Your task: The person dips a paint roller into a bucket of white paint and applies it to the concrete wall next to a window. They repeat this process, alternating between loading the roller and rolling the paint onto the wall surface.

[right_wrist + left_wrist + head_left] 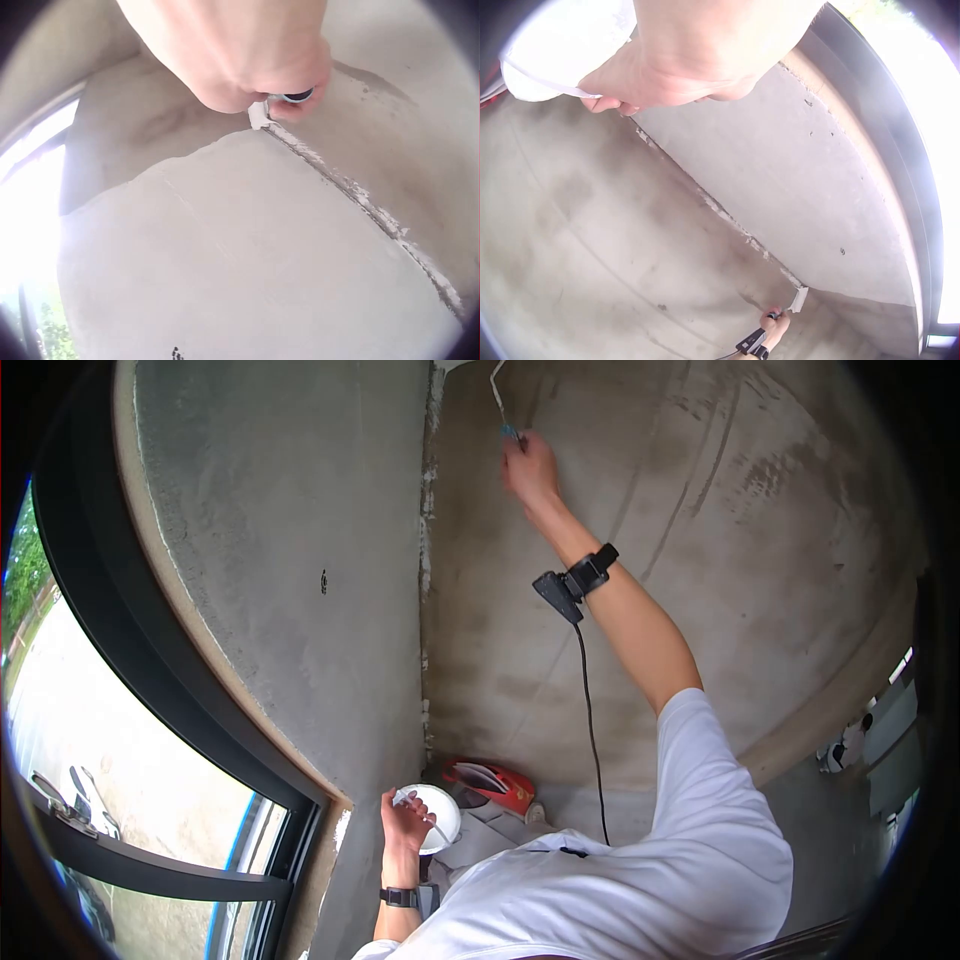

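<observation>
High on the walls, my right hand [530, 468] grips the handle of a small paint roller [510, 432], whose thin bent frame points upward. The white roller head [799, 298] is at the upper end of the wall corner in the left wrist view. Beside that corner, the right wrist view shows the right hand [262, 67] curled around the handle, its end facing the camera. Low down, my left hand [408, 822] holds a white bucket [447, 812] by its thin handle. The bucket [562, 49] is overexposed in the left wrist view, so its contents cannot be seen.
A rough corner seam [427, 560] with white patches joins the grey wall [280, 540] and the brownish wall [650, 490]. A dark-framed window [190, 700] stands left. A red bag-like item [510, 790] lies near the corner's foot. A black cable [590, 710] hangs from the right wrist.
</observation>
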`<state>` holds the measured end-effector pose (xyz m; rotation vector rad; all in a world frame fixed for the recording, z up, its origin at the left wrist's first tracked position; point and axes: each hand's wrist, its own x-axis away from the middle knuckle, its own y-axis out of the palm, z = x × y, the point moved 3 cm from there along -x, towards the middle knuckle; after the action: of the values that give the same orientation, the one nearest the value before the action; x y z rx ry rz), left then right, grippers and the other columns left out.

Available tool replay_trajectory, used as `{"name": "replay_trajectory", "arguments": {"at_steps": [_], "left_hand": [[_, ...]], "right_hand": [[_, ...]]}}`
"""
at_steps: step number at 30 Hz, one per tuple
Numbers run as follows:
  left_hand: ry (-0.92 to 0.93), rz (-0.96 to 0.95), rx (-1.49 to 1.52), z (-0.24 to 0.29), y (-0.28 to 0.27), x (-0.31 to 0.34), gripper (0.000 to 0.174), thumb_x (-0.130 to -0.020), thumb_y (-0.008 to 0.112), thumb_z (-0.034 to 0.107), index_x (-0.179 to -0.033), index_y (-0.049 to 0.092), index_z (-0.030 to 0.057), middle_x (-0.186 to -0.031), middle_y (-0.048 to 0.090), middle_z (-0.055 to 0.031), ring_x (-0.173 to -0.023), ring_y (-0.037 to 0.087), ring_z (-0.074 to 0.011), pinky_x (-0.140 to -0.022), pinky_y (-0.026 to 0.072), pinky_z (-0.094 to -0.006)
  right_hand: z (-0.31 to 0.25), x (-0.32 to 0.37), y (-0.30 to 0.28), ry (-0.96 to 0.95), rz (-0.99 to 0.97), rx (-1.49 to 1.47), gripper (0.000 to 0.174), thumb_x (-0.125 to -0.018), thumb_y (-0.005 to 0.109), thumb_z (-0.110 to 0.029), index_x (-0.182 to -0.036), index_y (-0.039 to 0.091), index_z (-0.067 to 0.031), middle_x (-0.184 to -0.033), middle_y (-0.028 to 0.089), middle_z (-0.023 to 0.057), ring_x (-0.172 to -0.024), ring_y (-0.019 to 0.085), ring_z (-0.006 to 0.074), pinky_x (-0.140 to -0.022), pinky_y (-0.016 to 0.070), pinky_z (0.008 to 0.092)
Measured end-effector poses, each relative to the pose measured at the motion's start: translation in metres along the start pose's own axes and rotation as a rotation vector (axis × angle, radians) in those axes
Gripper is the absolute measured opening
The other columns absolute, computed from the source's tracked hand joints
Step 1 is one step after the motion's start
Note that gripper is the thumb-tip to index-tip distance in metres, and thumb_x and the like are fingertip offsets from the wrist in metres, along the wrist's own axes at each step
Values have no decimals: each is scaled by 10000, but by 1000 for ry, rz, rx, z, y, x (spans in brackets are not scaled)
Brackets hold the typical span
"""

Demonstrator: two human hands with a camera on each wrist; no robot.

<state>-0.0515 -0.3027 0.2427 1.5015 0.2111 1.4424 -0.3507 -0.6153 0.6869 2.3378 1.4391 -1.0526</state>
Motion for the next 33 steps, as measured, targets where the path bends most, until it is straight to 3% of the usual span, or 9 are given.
{"name": "replay_trajectory", "arguments": {"at_steps": [2,5,8,10,13,17,19,23,33], "left_hand": [[8,-1,-7,1,-3,0,366,-878,531,452,-849,551,88,-629,423,19,-581,384,-131,-609,321,-334],[6,26,-12,0,-5,-1,363,-879,529,452,-853,552,91,-634,428,15,-583,383,-132,-610,314,-335],[-1,20,-12,-2,-6,-5,361,-880,528,451,-852,552,93,-637,428,14,-578,378,-135,-610,307,-333],[-9,16,-21,-3,-6,-8,356,-878,525,447,-847,546,93,-637,428,13,-575,383,-138,-610,317,-338],[-24,18,-38,-6,-9,-13,348,-875,526,442,-842,539,95,-636,433,12,-577,391,-139,-612,327,-343],[-53,11,-22,-10,-15,-20,341,-862,540,438,-823,540,99,-632,441,7,-581,407,-145,-617,339,-348],[-55,9,-21,-10,-13,-18,341,-859,542,438,-820,543,99,-630,444,6,-582,413,-147,-619,341,-349],[-58,30,-9,-12,-15,-17,338,-857,545,433,-818,551,97,-624,451,1,-585,427,-151,-622,345,-350],[-62,112,-11,-18,-1,-7,353,-883,518,436,-823,550,90,-613,447,-2,-565,427,-160,-610,341,-356]], "right_hand": [[-2,-4,4,-42,26,-4,198,-1003,532,-207,-912,546,-32,-719,580,48,-558,532,115,-453,402,296],[-17,4,14,69,-21,-118,180,-1007,517,-200,-960,551,-30,-727,582,55,-559,543,124,-463,422,307],[13,-4,32,-13,4,53,201,-1009,502,-203,-1017,549,-8,-749,605,107,-572,588,195,-504,461,350],[16,-1,43,-90,87,139,219,-992,494,-180,-1011,517,37,-901,628,297,-879,613,482,-741,459,517],[14,8,50,-124,121,188,212,-986,499,-169,-1020,510,40,-956,618,319,-943,573,522,-769,446,532],[17,17,66,-116,169,155,201,-986,496,-161,-1026,510,35,-945,619,319,-935,583,513,-768,450,526],[33,19,76,-37,147,92,220,-1003,479,-198,-1061,517,10,-833,617,234,-725,646,369,-623,472,459],[48,28,87,-22,124,2,213,-1000,474,-189,-1070,504,10,-828,611,241,-730,643,365,-617,466,452],[65,41,88,-22,147,10,221,-990,474,-172,-1076,492,30,-899,594,291,-862,582,477,-753,447,493]]}}
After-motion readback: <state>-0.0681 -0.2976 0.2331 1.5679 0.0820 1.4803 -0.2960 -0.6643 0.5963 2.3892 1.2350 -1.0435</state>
